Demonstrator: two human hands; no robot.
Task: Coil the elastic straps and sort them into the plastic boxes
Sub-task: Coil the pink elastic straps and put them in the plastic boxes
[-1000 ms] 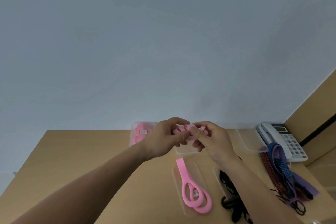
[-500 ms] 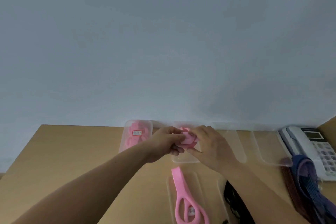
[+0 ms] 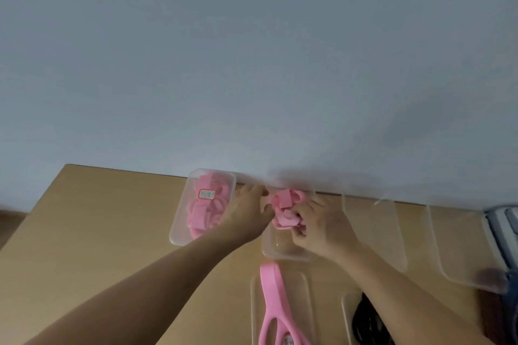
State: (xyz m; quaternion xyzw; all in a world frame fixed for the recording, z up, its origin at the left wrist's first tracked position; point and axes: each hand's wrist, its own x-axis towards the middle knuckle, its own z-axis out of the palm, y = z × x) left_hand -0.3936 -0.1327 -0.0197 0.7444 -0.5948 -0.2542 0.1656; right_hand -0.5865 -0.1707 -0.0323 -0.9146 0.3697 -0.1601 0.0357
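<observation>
Both hands hold a coiled pink elastic strap over a clear plastic box at the table's far edge. My left hand pinches the coil from the left; my right hand grips it from the right and below. To the left stands another clear box filled with pink coiled straps and a small label. A loose pink strap lies on a clear lid nearer to me.
Two more clear boxes stand to the right along the wall. Black straps lie on a lid at the bottom right. A telephone and dark blue straps sit at the right edge. The wooden table is bare on the left.
Both hands moved forward and down with the pink coil, from above the table to over the middle clear box. The camera tilted and shifted left, pushing the telephone to the edge.
</observation>
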